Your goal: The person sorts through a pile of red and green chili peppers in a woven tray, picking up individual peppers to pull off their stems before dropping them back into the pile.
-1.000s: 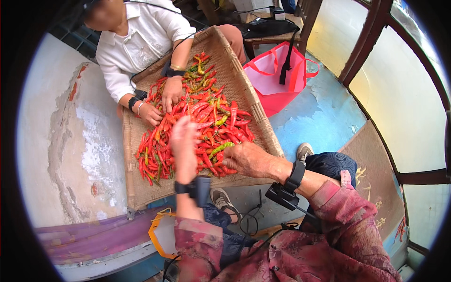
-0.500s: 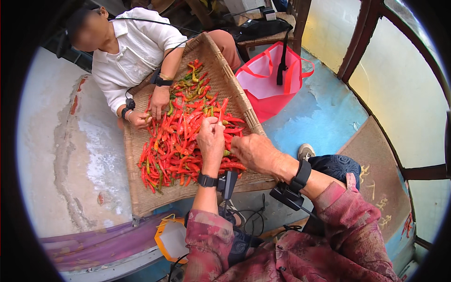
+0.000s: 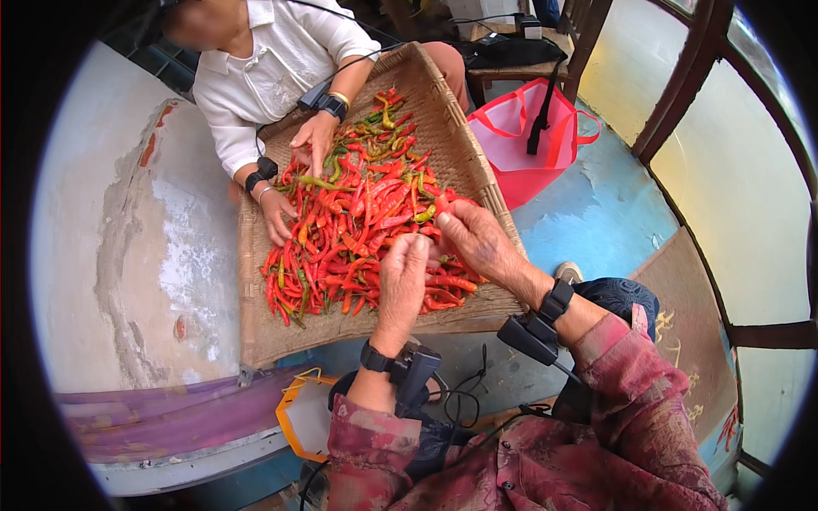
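Red chili peppers [image 3: 375, 213], with some green and yellowish ones among them, lie heaped in a shallow woven tray [image 3: 273, 341]. Over the tray's near right part, my right hand [image 3: 484, 243] pinches a red chili pepper [image 3: 441, 204] between thumb and fingers. Just to its left, low over the heap, my left hand [image 3: 405, 271] has thumb and fingers pressed together. Whatever is in that pinch is hidden. Across the tray, a co-worker's two hands [image 3: 317, 140] [image 3: 277, 217] touch the peppers at the far left.
A person in a white shirt [image 3: 285, 64] sits at the tray's far side. Beyond its right edge stands a pink-and-red bag [image 3: 532, 140], near a wooden chair [image 3: 511, 72]. A yellow-edged container [image 3: 305, 417] is below the tray. Black cables [image 3: 460, 400] hang near my legs.
The upright pepper by my left hand is gone from there; that hand has lowered. My right hand has risen and now shows a red pepper at its fingertips. The co-worker's hands have shifted, fingers spread.
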{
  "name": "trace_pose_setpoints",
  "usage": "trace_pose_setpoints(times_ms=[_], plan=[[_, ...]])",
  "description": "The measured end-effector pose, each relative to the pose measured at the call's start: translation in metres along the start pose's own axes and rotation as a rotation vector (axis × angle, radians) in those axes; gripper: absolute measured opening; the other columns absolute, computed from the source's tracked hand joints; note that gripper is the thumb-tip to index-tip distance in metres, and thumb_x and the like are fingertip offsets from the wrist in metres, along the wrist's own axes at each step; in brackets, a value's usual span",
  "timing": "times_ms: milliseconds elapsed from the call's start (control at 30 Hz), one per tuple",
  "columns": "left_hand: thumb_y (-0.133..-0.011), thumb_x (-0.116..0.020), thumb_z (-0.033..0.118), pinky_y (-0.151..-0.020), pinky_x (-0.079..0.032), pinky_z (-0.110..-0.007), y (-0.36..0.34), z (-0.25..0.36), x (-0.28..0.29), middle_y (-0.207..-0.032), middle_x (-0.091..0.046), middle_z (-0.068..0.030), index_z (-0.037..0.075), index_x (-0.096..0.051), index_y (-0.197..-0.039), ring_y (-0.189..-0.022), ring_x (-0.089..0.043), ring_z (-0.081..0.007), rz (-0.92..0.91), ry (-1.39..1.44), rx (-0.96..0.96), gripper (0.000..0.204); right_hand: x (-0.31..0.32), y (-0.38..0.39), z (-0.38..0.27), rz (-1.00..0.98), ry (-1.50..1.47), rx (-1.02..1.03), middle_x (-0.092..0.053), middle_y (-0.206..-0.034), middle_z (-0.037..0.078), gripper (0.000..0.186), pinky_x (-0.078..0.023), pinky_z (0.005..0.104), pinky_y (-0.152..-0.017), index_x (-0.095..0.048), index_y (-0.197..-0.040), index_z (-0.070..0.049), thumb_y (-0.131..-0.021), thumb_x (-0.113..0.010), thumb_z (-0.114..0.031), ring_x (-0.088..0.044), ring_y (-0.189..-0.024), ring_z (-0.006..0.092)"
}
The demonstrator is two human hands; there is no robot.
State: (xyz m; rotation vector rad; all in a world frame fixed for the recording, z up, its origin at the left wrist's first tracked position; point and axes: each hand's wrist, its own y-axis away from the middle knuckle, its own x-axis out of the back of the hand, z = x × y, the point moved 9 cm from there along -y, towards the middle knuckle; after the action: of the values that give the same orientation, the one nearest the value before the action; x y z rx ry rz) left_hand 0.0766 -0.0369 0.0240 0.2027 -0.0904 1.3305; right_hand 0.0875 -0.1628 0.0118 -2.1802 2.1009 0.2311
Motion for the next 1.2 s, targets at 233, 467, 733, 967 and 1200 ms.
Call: trace_pose_setpoints(times_ms=[233,467,733,967,1200], plan=[[-0.089,-0.058,0.028,-0.060,-0.041,-0.019,0.005,-0.006,0.026,-0.073,-0.056,0.0033,0.002,-0.059,-0.093,-0.067,-0.050,-0.0045,-0.038,0.023,0.033,0.027,-0.046,0.016,0.010,-0.233,0.432,0.134,-0.055,-0.068,0.023,0.026,-0.042,0.0437,-0.058,-0.053,-0.082,0.002,-0.090,-0.053,-0.023,-0.056,-0.067,0.0395],[-0.088,-0.057,0.022,-0.048,-0.038,-0.017,-0.002,-0.026,0.084,-0.067,-0.053,0.0014,0.007,-0.056,-0.088,-0.055,-0.047,-0.0047,0.225,0.332,0.104,0.015,-0.058,0.033,0.023,-0.363,0.444,-0.009,-0.057,-0.070,0.021,0.023,-0.044,0.0424,-0.060,-0.057,-0.084,0.001,-0.087,-0.056,-0.022,-0.058,-0.068,0.0370],[-0.089,-0.058,0.024,-0.063,-0.048,-0.026,-0.004,-0.059,0.179,-0.093,-0.061,-0.0090,0.001,-0.054,-0.099,-0.072,-0.056,-0.0135,0.592,0.941,0.074,0.025,-0.075,0.059,0.037,-0.570,0.623,0.159,-0.063,-0.078,0.017,0.017,-0.048,0.0411,-0.070,-0.060,-0.089,-0.001,-0.086,-0.055,-0.017,-0.062,-0.079,0.0342],[-0.078,-0.060,0.003,-0.072,-0.047,-0.039,-0.018,0.024,0.001,-0.091,-0.057,-0.0103,0.004,-0.060,-0.100,-0.084,-0.057,-0.0296,0.105,-0.897,-0.588,0.022,-0.071,0.073,0.044,-0.698,0.733,0.055,-0.062,-0.077,0.018,0.017,-0.048,0.0431,-0.070,-0.059,-0.092,-0.002,-0.086,-0.056,-0.018,-0.061,-0.078,0.0358],[-0.076,-0.064,0.006,-0.074,-0.047,-0.039,-0.033,0.005,-0.011,-0.095,-0.054,-0.0105,0.005,-0.062,-0.093,-0.090,-0.053,-0.0310,0.064,-1.124,-0.513,0.018,-0.066,0.074,0.035,-0.680,0.802,0.147,-0.061,-0.072,0.020,0.017,-0.047,0.0460,-0.067,-0.059,-0.089,-0.003,-0.084,-0.058,-0.019,-0.061,-0.073,0.0371]])
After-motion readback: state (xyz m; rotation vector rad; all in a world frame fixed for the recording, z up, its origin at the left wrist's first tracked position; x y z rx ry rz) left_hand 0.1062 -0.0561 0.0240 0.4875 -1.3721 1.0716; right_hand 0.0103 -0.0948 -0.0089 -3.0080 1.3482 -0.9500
